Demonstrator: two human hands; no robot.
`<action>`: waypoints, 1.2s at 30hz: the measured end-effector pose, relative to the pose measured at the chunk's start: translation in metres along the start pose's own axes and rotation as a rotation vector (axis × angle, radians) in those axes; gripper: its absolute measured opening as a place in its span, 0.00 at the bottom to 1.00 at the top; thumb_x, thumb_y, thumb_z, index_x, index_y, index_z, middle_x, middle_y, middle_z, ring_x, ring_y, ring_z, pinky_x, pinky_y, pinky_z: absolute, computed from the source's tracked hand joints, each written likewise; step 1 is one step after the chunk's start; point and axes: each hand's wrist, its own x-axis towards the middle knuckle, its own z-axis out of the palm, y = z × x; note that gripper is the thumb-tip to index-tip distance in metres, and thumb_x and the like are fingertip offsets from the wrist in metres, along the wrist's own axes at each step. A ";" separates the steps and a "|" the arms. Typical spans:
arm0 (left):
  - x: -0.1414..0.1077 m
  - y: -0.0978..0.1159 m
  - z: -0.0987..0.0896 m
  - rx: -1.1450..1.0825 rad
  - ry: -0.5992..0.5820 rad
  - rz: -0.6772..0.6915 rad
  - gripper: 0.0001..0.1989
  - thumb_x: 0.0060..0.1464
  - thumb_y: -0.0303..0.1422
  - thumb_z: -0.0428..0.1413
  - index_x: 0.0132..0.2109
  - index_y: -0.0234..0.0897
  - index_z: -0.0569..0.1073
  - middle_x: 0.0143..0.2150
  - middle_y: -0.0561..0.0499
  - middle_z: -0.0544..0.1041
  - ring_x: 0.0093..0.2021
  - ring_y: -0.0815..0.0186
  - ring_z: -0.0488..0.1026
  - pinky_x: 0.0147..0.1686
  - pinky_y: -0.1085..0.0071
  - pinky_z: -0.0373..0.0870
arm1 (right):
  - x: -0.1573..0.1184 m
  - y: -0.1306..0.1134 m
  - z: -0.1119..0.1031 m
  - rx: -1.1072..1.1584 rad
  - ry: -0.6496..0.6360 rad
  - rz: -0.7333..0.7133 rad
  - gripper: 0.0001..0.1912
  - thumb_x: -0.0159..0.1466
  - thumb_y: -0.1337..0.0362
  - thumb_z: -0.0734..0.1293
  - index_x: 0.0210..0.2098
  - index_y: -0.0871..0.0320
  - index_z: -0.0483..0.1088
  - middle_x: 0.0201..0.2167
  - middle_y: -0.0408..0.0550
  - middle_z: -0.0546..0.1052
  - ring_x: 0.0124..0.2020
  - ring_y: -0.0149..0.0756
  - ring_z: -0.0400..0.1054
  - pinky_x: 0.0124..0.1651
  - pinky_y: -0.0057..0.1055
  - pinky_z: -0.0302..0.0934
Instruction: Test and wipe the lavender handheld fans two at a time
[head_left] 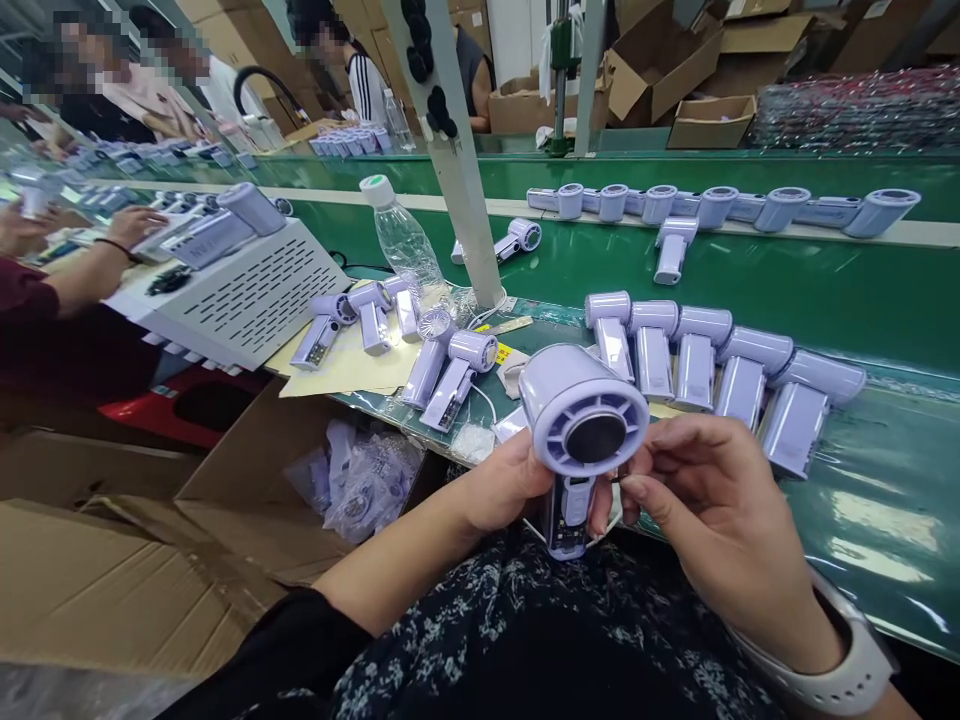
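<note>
A lilac handheld fan (585,410) is held upright over my lap, its round head toward me and its handle pointing down. Part of the handle is uncovered, and a circuit board shows in it. My left hand (506,485) is wrapped around the fan just below the head. Close at the fan's right side, my right hand (720,510) has thumb and forefinger pinched together; what they hold, if anything, is too small to make out. A thin white cable (611,525) passes behind the handle. Just beyond my hands, a row of lilac fans (694,350) lies on the green bench.
More fans (454,375) lie left of centre, near a plastic bottle (401,230) and a white post (457,150). An open carton (247,490) with bagged parts stands below. A vented white box (247,290) is at left, beside a co-worker's arm (97,260). Fans line the conveyor (787,275).
</note>
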 end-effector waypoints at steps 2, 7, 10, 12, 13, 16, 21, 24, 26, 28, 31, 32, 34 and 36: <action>0.001 -0.002 -0.001 -0.040 0.002 -0.012 0.34 0.53 0.64 0.58 0.44 0.34 0.73 0.29 0.49 0.76 0.27 0.67 0.74 0.31 0.70 0.74 | 0.002 -0.002 0.001 0.038 -0.012 0.066 0.12 0.67 0.73 0.69 0.43 0.49 0.67 0.32 0.38 0.75 0.26 0.26 0.74 0.28 0.21 0.74; 0.002 -0.003 0.000 -0.107 0.037 -0.036 0.32 0.53 0.62 0.60 0.40 0.34 0.72 0.29 0.51 0.73 0.25 0.68 0.74 0.28 0.71 0.73 | 0.005 0.001 -0.001 0.072 0.022 0.148 0.10 0.67 0.68 0.72 0.42 0.50 0.67 0.31 0.38 0.76 0.24 0.27 0.73 0.27 0.22 0.73; -0.001 -0.002 0.001 -0.161 0.101 -0.013 0.29 0.54 0.60 0.60 0.37 0.34 0.73 0.30 0.52 0.71 0.23 0.69 0.73 0.24 0.73 0.72 | 0.007 0.004 -0.004 0.057 0.118 0.189 0.11 0.65 0.67 0.73 0.41 0.51 0.67 0.30 0.38 0.75 0.22 0.26 0.72 0.25 0.22 0.72; -0.002 -0.002 0.000 -0.161 0.142 0.013 0.29 0.56 0.60 0.59 0.39 0.34 0.74 0.30 0.51 0.73 0.23 0.69 0.73 0.24 0.73 0.73 | 0.009 0.005 -0.004 0.087 0.147 0.216 0.12 0.64 0.66 0.75 0.40 0.52 0.67 0.30 0.38 0.75 0.21 0.27 0.71 0.23 0.23 0.71; -0.003 -0.002 -0.001 -0.149 0.163 0.021 0.30 0.55 0.61 0.59 0.40 0.35 0.74 0.30 0.51 0.74 0.23 0.69 0.73 0.25 0.73 0.73 | 0.011 0.005 -0.004 0.113 0.143 0.230 0.13 0.63 0.66 0.75 0.40 0.52 0.67 0.29 0.38 0.75 0.21 0.27 0.71 0.22 0.23 0.71; -0.003 -0.001 -0.002 -0.075 0.202 0.007 0.31 0.55 0.62 0.58 0.43 0.35 0.75 0.30 0.49 0.77 0.23 0.67 0.74 0.26 0.72 0.73 | 0.013 0.003 -0.004 0.196 0.114 0.267 0.15 0.62 0.65 0.77 0.41 0.52 0.67 0.28 0.38 0.75 0.20 0.28 0.70 0.20 0.24 0.70; -0.006 -0.002 -0.001 0.045 0.217 -0.020 0.36 0.55 0.62 0.58 0.52 0.33 0.76 0.27 0.49 0.78 0.22 0.67 0.73 0.25 0.72 0.72 | 0.013 0.002 -0.005 0.247 0.131 0.283 0.16 0.61 0.64 0.78 0.41 0.52 0.67 0.29 0.39 0.75 0.21 0.29 0.71 0.20 0.25 0.70; -0.010 -0.006 -0.003 0.070 0.212 -0.023 0.37 0.52 0.64 0.59 0.48 0.32 0.76 0.25 0.50 0.77 0.20 0.68 0.72 0.23 0.72 0.72 | 0.013 0.003 -0.006 0.214 0.176 0.264 0.16 0.62 0.63 0.78 0.43 0.52 0.67 0.29 0.39 0.75 0.21 0.29 0.70 0.21 0.25 0.70; -0.013 -0.010 -0.005 0.084 0.195 -0.050 0.36 0.52 0.64 0.59 0.46 0.32 0.75 0.23 0.50 0.77 0.19 0.67 0.72 0.23 0.72 0.73 | 0.013 0.004 -0.005 0.180 0.197 0.249 0.17 0.62 0.63 0.78 0.43 0.52 0.67 0.28 0.39 0.75 0.21 0.29 0.70 0.21 0.25 0.70; -0.015 -0.013 -0.008 0.086 0.187 -0.068 0.34 0.54 0.62 0.59 0.45 0.32 0.74 0.23 0.49 0.77 0.20 0.66 0.73 0.23 0.72 0.74 | 0.014 0.003 -0.004 0.159 0.213 0.231 0.18 0.62 0.62 0.78 0.43 0.52 0.67 0.28 0.39 0.76 0.21 0.30 0.70 0.21 0.25 0.70; -0.017 -0.014 -0.009 0.090 0.188 -0.071 0.31 0.57 0.59 0.58 0.45 0.31 0.74 0.24 0.48 0.78 0.20 0.66 0.74 0.23 0.73 0.75 | 0.015 0.001 -0.002 0.148 0.225 0.214 0.19 0.61 0.61 0.79 0.43 0.53 0.67 0.28 0.40 0.76 0.22 0.30 0.70 0.21 0.26 0.70; -0.017 -0.014 -0.008 0.091 0.193 -0.075 0.31 0.57 0.59 0.58 0.44 0.31 0.74 0.24 0.48 0.78 0.20 0.66 0.75 0.23 0.73 0.75 | 0.015 0.000 -0.002 0.142 0.227 0.210 0.19 0.60 0.61 0.79 0.43 0.53 0.67 0.28 0.40 0.76 0.21 0.30 0.70 0.21 0.26 0.70; -0.017 -0.012 -0.006 0.086 0.197 -0.078 0.31 0.56 0.60 0.59 0.43 0.31 0.74 0.23 0.48 0.78 0.20 0.66 0.74 0.23 0.73 0.75 | 0.015 0.000 -0.002 0.124 0.235 0.198 0.18 0.61 0.60 0.79 0.43 0.53 0.67 0.28 0.40 0.76 0.22 0.30 0.70 0.20 0.26 0.69; -0.016 -0.009 -0.002 0.086 0.199 -0.078 0.34 0.53 0.62 0.60 0.43 0.31 0.75 0.23 0.48 0.78 0.20 0.67 0.74 0.23 0.74 0.74 | 0.015 0.000 -0.002 0.099 0.245 0.181 0.18 0.61 0.60 0.78 0.43 0.53 0.67 0.28 0.40 0.76 0.21 0.30 0.70 0.20 0.26 0.69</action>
